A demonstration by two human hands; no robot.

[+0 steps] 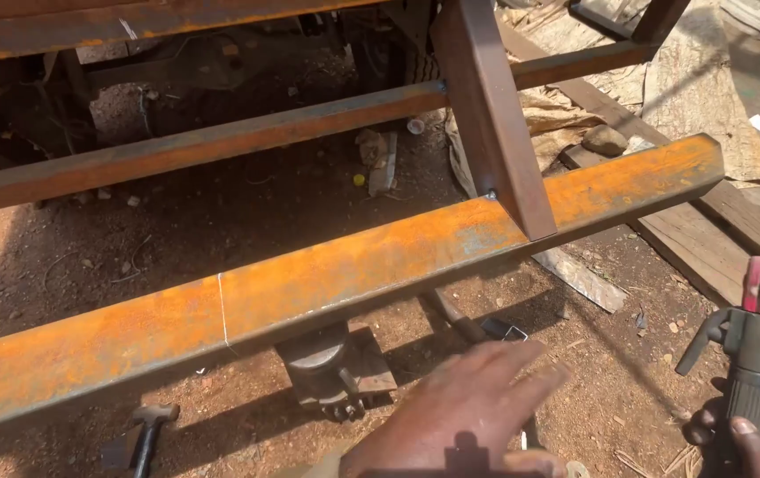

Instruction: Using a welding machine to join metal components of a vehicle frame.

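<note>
Standing beside the frame, an onlooker sees the person's right hand (743,438) at the lower right corner of the view, wrapped around the grip of a welding electrode holder (752,341). The holder points upward, its red clamp jaws uppermost, with a thin rod rising from them toward the right edge. The clamp lever juts to the left of the body. The holder stands well apart from the rusty orange steel beam (327,274), below and to the right of the beam's free end.

The left hand (468,412) is stretched forward, palm down, fingers extended and slightly spread, holding nothing. It is blurred, and hovers below the beam's near edge, above the ground. Whether it touches anything cannot be told.

Hazards, as judged:
- The bare left hand is near the beam. If the rod strikes the steel while the hand rests there, burn or shock is likely.
- The rod tip lies outside the view; a stray contact with the dark upright post (495,115) could start an arc unintended.
- A hammer (145,429) lies on the dirt near the lower left, and a heavy metal block (327,367) sits under the beam; either could trip a foot.
</note>
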